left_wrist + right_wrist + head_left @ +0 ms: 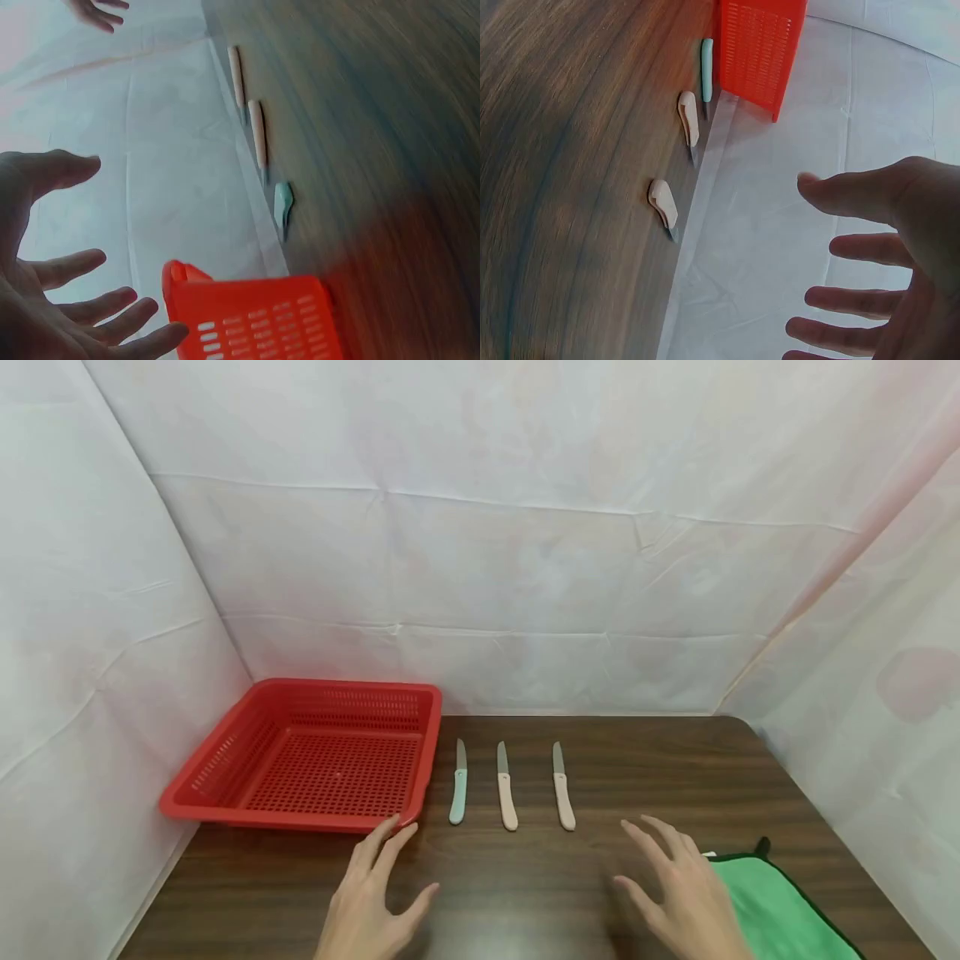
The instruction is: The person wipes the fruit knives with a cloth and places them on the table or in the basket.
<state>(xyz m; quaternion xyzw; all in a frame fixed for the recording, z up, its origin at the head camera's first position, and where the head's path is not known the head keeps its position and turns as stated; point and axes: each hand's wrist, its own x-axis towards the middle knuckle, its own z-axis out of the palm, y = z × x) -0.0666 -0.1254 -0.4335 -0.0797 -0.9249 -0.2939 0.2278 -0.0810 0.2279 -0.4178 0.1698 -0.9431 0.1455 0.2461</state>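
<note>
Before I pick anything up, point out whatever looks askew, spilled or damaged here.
No spill or damage shows. Only the red basket looks slightly odd, seeming to jut past the table at its left edge. The three knives lie in a row.

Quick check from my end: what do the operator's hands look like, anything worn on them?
The left hand and right hand are bare and slim-fingered; no gloves, rings, markings or cables show. No sleeves are in view.
</note>
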